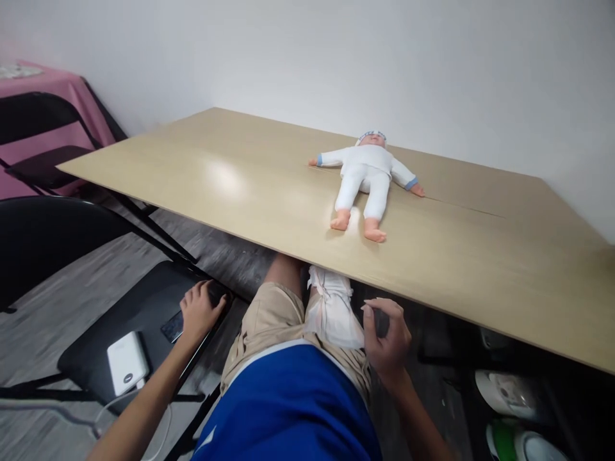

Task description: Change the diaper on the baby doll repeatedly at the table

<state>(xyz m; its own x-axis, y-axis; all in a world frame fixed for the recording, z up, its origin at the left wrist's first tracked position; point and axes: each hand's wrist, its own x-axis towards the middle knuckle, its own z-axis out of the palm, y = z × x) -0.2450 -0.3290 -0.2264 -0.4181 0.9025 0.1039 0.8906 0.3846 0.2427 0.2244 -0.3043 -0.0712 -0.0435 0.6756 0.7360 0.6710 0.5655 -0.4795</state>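
My left hand [200,310] rests at the edge of a black folding chair seat [139,301], its thumb apart from the fingers. Part of a dark phone [172,327] shows beside it. My right hand [388,336] hovers beside my lap with bent fingers; a gap shows between thumb and forefinger, and nothing is in it. Next to that hand, a crumpled white diaper [331,310] lies over my thigh. On the table [230,186], a baby doll [368,173] in white clothes with blue cuffs lies on its back, arms spread, feet towards me.
A white power bank [127,363] with a cable lies on the chair seat. More black folding chairs [43,128] and a pink-covered table [91,96] stand at the left. White containers [509,394] sit below the table at the right. A wall runs behind the table.
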